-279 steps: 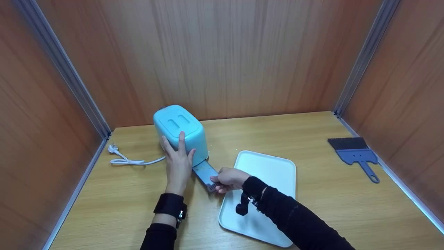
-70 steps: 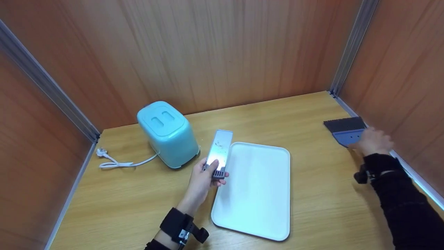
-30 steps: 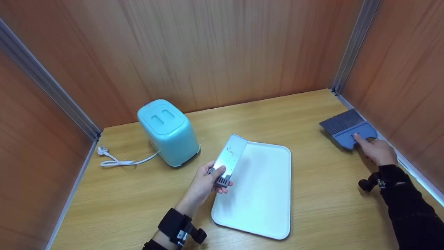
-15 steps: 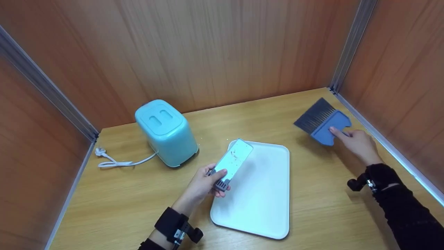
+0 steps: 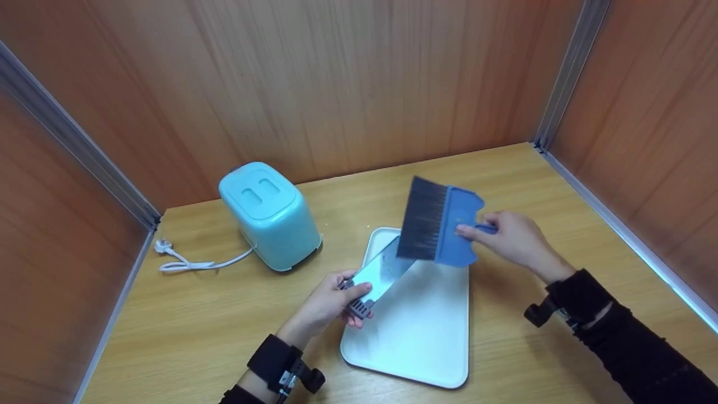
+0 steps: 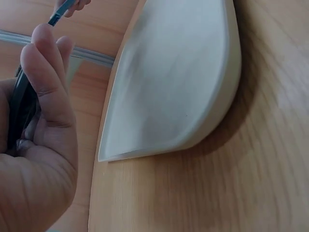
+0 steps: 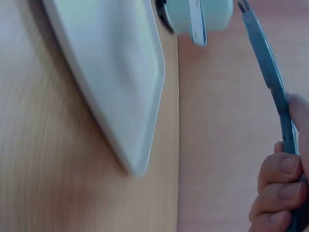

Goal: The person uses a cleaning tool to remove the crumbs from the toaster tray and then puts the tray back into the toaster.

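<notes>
My left hand [image 5: 331, 303] grips the dark handle end of a flat metal crumb tray [image 5: 377, 275], held tilted over the near-left part of a white plastic tray [image 5: 426, 336]. My right hand [image 5: 513, 238] holds a blue hand brush [image 5: 443, 227] by its handle, its dark bristles just over the crumb tray's far end. In the left wrist view my fingers [image 6: 46, 77] curl round the dark edge, with the white tray [image 6: 178, 82] beyond. The right wrist view shows my fingers [image 7: 280, 193] wrapped on the blue brush handle [image 7: 268, 67].
A light blue toaster [image 5: 270, 213] stands at the back left of the wooden table, its white cord and plug [image 5: 185, 258] trailing left. Wooden walls with metal corner rails [image 5: 566, 73] close in three sides. Bare tabletop [image 5: 561, 185] lies at the right.
My right hand picked the brush off the table's right edge and carried it left until the bristles reached the crumb tray. My left hand turned the crumb tray further over the white tray.
</notes>
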### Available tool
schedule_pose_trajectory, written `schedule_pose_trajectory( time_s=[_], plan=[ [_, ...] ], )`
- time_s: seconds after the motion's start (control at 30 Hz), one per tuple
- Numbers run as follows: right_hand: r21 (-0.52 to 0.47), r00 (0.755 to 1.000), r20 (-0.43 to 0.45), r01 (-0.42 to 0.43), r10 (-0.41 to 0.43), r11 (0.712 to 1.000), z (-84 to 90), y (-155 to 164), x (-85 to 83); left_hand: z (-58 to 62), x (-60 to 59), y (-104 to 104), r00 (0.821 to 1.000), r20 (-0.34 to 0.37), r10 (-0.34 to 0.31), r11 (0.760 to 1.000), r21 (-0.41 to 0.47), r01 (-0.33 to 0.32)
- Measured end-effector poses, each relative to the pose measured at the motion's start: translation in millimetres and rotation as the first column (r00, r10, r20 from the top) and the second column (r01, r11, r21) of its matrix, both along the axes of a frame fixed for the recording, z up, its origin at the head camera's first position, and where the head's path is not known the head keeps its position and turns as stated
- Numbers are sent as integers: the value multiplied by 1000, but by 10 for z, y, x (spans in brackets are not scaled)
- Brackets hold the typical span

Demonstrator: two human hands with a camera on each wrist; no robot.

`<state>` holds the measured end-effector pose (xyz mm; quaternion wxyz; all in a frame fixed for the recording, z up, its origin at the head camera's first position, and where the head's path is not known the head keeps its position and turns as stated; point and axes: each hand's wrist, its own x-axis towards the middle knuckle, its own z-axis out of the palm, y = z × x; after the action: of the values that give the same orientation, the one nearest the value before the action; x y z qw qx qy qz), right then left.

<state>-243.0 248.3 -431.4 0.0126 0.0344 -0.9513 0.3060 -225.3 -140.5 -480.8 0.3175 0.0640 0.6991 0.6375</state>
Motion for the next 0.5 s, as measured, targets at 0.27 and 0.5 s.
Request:
schedule_pose_trajectory(
  time_s=[0.27, 0.5],
  plan=[
    [79, 996, 6, -84, 84, 993, 37, -515, 65, -4, 20, 16, 998, -4, -56, 998, -9, 56],
    [185, 984, -77, -142, 158, 973, -39, -724, 96, -11, 28, 20, 992, -48, -119, 993, -14, 118]
  ],
)
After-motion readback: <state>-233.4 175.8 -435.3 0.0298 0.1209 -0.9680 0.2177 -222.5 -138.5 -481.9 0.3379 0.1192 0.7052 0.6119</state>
